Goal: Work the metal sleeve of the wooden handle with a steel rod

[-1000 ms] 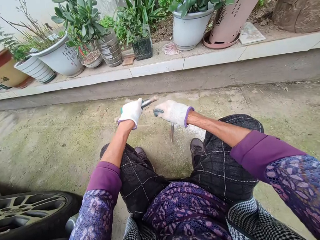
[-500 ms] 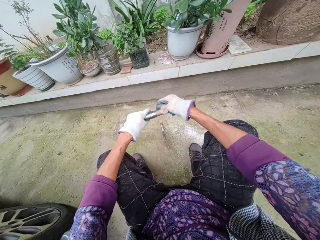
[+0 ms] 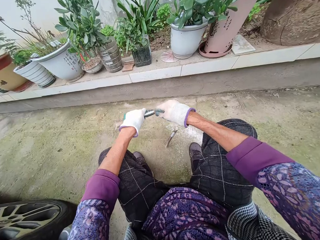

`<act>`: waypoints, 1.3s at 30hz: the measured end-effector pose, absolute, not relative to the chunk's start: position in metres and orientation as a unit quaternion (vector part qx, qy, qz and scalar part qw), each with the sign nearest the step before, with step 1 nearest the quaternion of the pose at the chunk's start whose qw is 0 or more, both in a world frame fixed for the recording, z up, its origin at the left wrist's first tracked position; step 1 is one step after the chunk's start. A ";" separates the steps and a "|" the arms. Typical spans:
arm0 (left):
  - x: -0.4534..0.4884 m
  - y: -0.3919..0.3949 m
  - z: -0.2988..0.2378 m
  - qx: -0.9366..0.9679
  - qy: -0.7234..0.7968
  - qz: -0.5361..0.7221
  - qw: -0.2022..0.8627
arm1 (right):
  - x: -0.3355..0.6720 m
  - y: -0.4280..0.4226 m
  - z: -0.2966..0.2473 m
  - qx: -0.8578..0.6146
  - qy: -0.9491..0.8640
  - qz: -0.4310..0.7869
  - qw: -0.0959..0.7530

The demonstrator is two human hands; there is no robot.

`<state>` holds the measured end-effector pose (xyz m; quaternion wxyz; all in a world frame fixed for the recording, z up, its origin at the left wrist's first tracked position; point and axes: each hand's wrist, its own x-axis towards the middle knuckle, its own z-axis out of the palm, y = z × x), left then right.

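Observation:
My left hand [image 3: 135,120], in a white knit glove with green on its palm side, is closed around the left end of a short silvery bar [image 3: 149,113] with a ridged, shiny surface. At the bar's other end is my right hand [image 3: 171,111], in a matching glove, its fingers curled around it. The bar runs nearly level between the hands, and both its ends are hidden by the gloves. Below my right hand appears a thin, brownish stick-like piece [image 3: 171,138], tilted; I cannot tell whether it rests on the ground.
White powdery specks [image 3: 191,132] mark the concrete ground between my shoes [image 3: 195,153]. Ahead runs a low tiled ledge [image 3: 155,73] with potted plants, including a white pot [image 3: 187,41] and a pink planter [image 3: 221,34]. A car wheel [image 3: 29,221] stands at lower left.
My right hand has turned and come closer to my left, so less of the bar shows. The stick-like piece now leans to the right instead of slightly left.

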<state>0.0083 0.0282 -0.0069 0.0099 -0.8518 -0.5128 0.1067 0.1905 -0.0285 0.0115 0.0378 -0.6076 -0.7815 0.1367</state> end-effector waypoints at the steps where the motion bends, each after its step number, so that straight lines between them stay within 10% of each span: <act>1: 0.010 0.024 -0.009 -0.857 -0.502 0.117 0.008 | 0.197 -0.028 0.013 -0.616 -0.775 0.136 0.037; 13: 0.012 0.025 -0.018 -0.879 -0.417 -0.075 -0.219 | 0.215 -0.017 -0.013 -0.619 -0.663 0.356 0.223; 30: 0.014 0.023 -0.012 -0.879 -0.442 0.176 0.022 | 0.203 -0.020 0.005 -0.630 -0.768 0.116 0.016; 39: 0.009 0.019 0.005 -0.849 -0.442 -0.123 -0.261 | 0.220 -0.013 -0.011 -0.638 -0.645 0.365 0.209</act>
